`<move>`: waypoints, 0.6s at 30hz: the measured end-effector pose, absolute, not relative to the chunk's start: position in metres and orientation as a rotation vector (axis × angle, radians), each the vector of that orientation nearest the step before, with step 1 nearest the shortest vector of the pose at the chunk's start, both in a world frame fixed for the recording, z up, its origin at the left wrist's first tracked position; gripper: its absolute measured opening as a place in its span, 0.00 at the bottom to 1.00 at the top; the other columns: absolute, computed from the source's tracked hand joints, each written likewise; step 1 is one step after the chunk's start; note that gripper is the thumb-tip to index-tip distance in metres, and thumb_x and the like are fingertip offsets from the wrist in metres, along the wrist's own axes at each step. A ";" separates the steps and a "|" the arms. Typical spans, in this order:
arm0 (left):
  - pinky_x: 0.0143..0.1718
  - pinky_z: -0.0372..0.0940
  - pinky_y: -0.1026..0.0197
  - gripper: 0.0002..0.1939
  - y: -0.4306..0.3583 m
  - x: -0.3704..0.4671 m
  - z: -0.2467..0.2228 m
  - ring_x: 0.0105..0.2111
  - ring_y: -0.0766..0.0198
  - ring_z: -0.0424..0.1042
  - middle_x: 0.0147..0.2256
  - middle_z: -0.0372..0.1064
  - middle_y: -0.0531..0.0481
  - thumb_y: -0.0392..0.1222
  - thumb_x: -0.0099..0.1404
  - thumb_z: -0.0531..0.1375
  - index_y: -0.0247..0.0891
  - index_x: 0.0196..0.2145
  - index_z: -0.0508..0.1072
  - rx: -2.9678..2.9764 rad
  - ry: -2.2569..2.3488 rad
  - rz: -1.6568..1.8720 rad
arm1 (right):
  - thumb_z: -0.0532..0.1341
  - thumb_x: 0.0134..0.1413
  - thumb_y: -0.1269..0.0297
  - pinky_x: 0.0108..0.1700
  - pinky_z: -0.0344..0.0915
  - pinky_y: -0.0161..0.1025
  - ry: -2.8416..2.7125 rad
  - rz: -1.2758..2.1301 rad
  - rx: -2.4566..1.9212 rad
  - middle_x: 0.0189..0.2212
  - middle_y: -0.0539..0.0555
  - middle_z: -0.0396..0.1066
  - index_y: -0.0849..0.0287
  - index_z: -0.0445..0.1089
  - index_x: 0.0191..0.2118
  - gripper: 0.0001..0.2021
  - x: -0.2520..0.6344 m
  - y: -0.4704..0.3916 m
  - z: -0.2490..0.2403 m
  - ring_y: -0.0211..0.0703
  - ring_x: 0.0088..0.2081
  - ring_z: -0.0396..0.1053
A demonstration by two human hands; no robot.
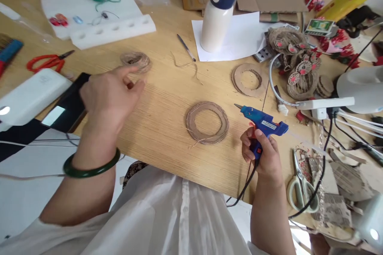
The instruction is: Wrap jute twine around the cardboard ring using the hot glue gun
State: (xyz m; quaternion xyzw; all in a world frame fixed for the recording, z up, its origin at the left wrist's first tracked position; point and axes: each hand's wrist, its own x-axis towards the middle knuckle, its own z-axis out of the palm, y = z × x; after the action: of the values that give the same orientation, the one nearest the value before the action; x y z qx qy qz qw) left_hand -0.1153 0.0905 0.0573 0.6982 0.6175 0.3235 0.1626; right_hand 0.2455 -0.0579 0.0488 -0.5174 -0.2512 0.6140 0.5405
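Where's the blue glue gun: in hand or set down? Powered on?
In hand: the right hand has its fingers around the handle of the glue gun. Power: cannot tell; its switch setting is too small to read.

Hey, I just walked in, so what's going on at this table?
A person is holding a blue glue gun in the right hand, its nozzle clear of any ring. The left hand is at a coil of twine; whether it touches is unclear. Between the hands lies a cardboard ring with twine around its edge, and another cardboard ring lies farther back.
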 end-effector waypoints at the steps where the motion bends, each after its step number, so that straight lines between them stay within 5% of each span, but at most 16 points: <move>1: 0.44 0.64 0.42 0.20 0.078 -0.111 0.065 0.50 0.51 0.75 0.35 0.75 0.57 0.60 0.65 0.63 0.53 0.51 0.76 2.073 1.917 0.775 | 0.69 0.56 0.52 0.14 0.60 0.29 -0.598 1.445 -1.266 0.22 0.45 0.64 0.58 0.69 0.30 0.15 0.246 -0.061 0.053 0.28 0.13 0.56; 4: 0.56 0.65 0.38 0.19 0.046 -0.080 0.080 0.57 0.46 0.69 0.52 0.73 0.50 0.57 0.69 0.60 0.50 0.53 0.76 2.331 1.769 0.772 | 0.69 0.57 0.51 0.14 0.61 0.30 -0.667 1.408 -1.417 0.22 0.46 0.64 0.58 0.68 0.29 0.17 0.247 -0.073 0.064 0.29 0.14 0.59; 9: 0.57 0.69 0.46 0.12 0.011 -0.014 0.067 0.49 0.53 0.73 0.47 0.75 0.47 0.49 0.67 0.66 0.40 0.44 0.75 2.495 0.934 0.751 | 0.66 0.61 0.49 0.13 0.59 0.30 -0.834 1.389 -1.663 0.21 0.46 0.61 0.59 0.66 0.27 0.20 0.245 -0.100 0.066 0.29 0.13 0.58; 13: 0.55 0.69 0.48 0.17 -0.004 0.002 0.041 0.50 0.51 0.71 0.47 0.74 0.43 0.46 0.61 0.71 0.35 0.43 0.74 2.485 0.920 0.609 | 0.64 0.64 0.51 0.13 0.58 0.31 -0.886 1.403 -1.703 0.21 0.45 0.60 0.58 0.64 0.29 0.18 0.238 -0.121 0.066 0.29 0.12 0.57; 18: 0.47 0.69 0.53 0.02 -0.013 0.004 0.027 0.43 0.55 0.71 0.40 0.73 0.47 0.34 0.67 0.64 0.35 0.38 0.72 2.484 0.954 0.575 | 0.62 0.66 0.52 0.14 0.55 0.30 -0.904 1.382 -1.761 0.21 0.44 0.59 0.57 0.63 0.30 0.17 0.225 -0.128 0.073 0.28 0.13 0.57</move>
State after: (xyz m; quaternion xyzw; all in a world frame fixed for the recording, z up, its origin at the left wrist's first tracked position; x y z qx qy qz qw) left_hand 0.0041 -0.0134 0.0271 0.8925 0.3427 0.2066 0.2080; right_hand 0.2250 -0.1278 0.0734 -0.6817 -0.3499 0.5351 0.3557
